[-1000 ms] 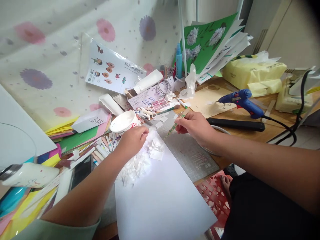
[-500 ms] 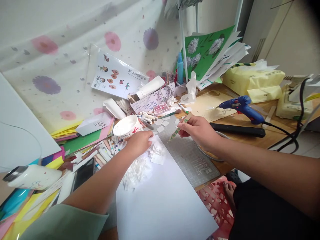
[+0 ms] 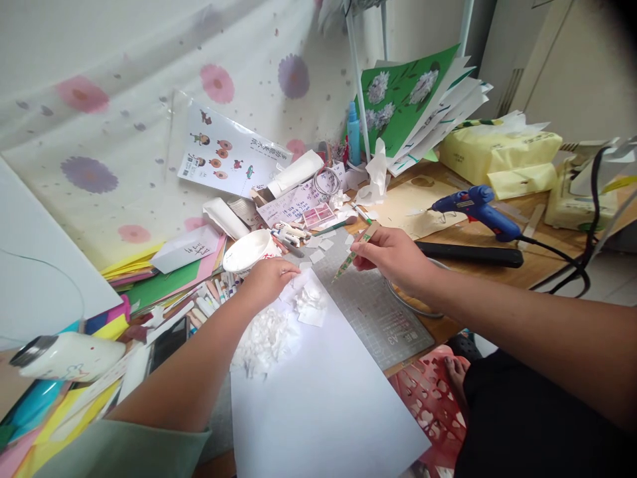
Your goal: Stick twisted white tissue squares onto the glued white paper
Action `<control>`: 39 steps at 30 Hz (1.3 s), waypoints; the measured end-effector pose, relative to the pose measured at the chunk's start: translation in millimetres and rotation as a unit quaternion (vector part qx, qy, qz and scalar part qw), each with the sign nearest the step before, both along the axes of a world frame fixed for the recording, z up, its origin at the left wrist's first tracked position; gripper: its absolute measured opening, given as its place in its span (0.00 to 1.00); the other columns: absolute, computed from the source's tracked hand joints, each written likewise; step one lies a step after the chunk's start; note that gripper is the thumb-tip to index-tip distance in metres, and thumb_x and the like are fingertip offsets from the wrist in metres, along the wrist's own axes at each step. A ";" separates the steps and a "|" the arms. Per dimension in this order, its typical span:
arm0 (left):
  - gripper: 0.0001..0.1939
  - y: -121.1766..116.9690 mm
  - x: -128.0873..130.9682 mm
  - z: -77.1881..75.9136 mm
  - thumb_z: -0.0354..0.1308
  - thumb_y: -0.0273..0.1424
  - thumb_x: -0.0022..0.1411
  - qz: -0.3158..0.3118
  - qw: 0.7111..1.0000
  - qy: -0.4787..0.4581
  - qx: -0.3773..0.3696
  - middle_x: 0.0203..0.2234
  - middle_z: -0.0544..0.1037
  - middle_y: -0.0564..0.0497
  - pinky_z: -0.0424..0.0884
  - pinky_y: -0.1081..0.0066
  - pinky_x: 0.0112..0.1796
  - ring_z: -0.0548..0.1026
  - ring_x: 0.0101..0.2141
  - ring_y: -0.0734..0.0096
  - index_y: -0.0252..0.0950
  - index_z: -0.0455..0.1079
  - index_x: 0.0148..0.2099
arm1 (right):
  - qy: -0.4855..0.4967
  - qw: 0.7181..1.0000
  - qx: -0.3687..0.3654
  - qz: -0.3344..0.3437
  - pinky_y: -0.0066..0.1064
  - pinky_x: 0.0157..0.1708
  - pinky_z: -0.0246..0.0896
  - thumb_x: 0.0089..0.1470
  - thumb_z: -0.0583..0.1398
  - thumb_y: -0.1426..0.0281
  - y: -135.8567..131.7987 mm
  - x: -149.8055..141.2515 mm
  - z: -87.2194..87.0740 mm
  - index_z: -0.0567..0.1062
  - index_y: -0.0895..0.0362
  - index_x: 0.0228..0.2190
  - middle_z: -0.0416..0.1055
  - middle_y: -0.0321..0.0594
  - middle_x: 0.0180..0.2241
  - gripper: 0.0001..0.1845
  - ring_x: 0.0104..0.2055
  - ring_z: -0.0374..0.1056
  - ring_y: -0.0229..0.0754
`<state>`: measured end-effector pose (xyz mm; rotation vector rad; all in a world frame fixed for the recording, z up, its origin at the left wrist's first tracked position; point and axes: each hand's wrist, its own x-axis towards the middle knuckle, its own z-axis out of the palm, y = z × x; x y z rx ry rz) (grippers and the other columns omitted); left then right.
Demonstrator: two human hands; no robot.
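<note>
My left hand (image 3: pixel 269 284) is at the far end of a white sheet of paper (image 3: pixel 323 392), thumb and fingers pinched together. Whatever lies between those fingertips is too small to make out. Just below it are a ruffled white paper cluster (image 3: pixel 263 340) and a smaller crumpled paper tuft (image 3: pixel 311 299) on a flat white piece. In my right hand (image 3: pixel 393 257) is a pair of green-patterned tweezers (image 3: pixel 344 267), tips slanting down over the grey cutting mat (image 3: pixel 383 318). The tips are apart from the paper. Small white paper squares (image 3: pixel 317 256) lie on the mat's far part.
A white paper tub (image 3: pixel 249 249) stands beyond my left hand, with markers (image 3: pixel 212 299) beside it. To the right are a blue glue gun (image 3: pixel 478 207), its cord and a black bar (image 3: pixel 470 254). A white bottle (image 3: pixel 72 356) lies at the left.
The whole view has shifted slightly. My left fingertips have moved a little left and down at the paper's far end. My right hand keeps its hold on the tweezers, nearly still.
</note>
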<state>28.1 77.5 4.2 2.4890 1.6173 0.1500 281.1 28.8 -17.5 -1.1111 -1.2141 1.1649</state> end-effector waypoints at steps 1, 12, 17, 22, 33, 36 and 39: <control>0.10 -0.9 -0.3 0.0 0.53 0.31 0.60 0.001 1.000 -0.012 0.004 0.38 0.80 0.53 0.68 0.67 0.43 0.76 0.40 0.64 0.42 0.77 0.37 | -0.001 1.000 0.001 0.002 0.29 0.29 0.68 0.50 0.60 0.71 -0.1 -0.1 -0.2 0.72 0.59 0.23 0.71 0.37 0.20 0.06 0.23 0.68 0.36; 0.11 -26.5 14.3 13.0 0.55 0.37 0.54 0.091 0.977 -0.191 -0.024 0.27 0.76 0.51 0.66 0.71 0.28 0.71 0.27 0.69 0.36 0.72 0.35 | 0.006 1.000 0.009 -0.004 0.30 0.27 0.67 0.50 0.59 0.72 -2.2 0.4 1.8 0.71 0.59 0.23 0.70 0.37 0.19 0.06 0.22 0.67 0.36; 0.14 -55.3 25.3 20.4 0.57 0.42 0.52 0.072 0.953 -0.264 -0.130 0.24 0.72 0.54 0.66 0.74 0.25 0.67 0.22 0.76 0.36 0.68 0.34 | 0.026 0.999 0.010 -0.014 0.29 0.26 0.66 0.50 0.60 0.74 -5.7 3.0 8.0 0.70 0.58 0.21 0.70 0.36 0.19 0.07 0.21 0.67 0.35; 0.09 -79.0 31.0 2.6 0.55 0.37 0.53 0.092 0.954 -0.218 -0.182 0.21 0.74 0.54 0.62 0.75 0.21 0.67 0.19 0.76 0.36 0.68 0.31 | 0.021 0.999 0.041 0.027 0.29 0.27 0.66 0.50 0.60 0.73 -14.8 5.4 9.4 0.71 0.58 0.23 0.70 0.36 0.19 0.05 0.23 0.67 0.36; 0.04 -74.5 44.4 -4.3 0.51 0.29 0.54 0.059 0.992 -0.065 -0.095 0.23 0.77 0.56 0.62 0.72 0.25 0.72 0.25 0.69 0.40 0.67 0.31 | -0.212 0.949 0.189 0.139 0.24 0.25 0.54 0.51 0.59 0.71 -31.0 0.5 -2.2 0.76 0.59 0.26 0.73 0.35 0.24 0.06 0.23 0.62 0.32; 0.06 -73.1 49.7 -4.0 0.50 0.26 0.52 0.047 0.994 -0.040 -0.085 0.22 0.76 0.57 0.61 0.72 0.23 0.71 0.23 0.70 0.41 0.67 0.30 | -0.260 0.935 0.206 0.126 0.24 0.26 0.53 0.51 0.60 0.72 -30.8 1.3 -2.7 0.77 0.59 0.27 0.73 0.34 0.23 0.06 0.23 0.62 0.32; 0.08 -71.1 53.3 -4.9 0.50 0.25 0.50 0.041 0.997 -0.019 -0.064 0.22 0.76 0.57 0.60 0.72 0.24 0.71 0.23 0.69 0.41 0.68 0.30 | -0.279 0.931 0.204 0.117 0.24 0.26 0.53 0.52 0.59 0.71 -29.7 0.9 -5.5 0.78 0.59 0.28 0.75 0.36 0.26 0.07 0.24 0.63 0.33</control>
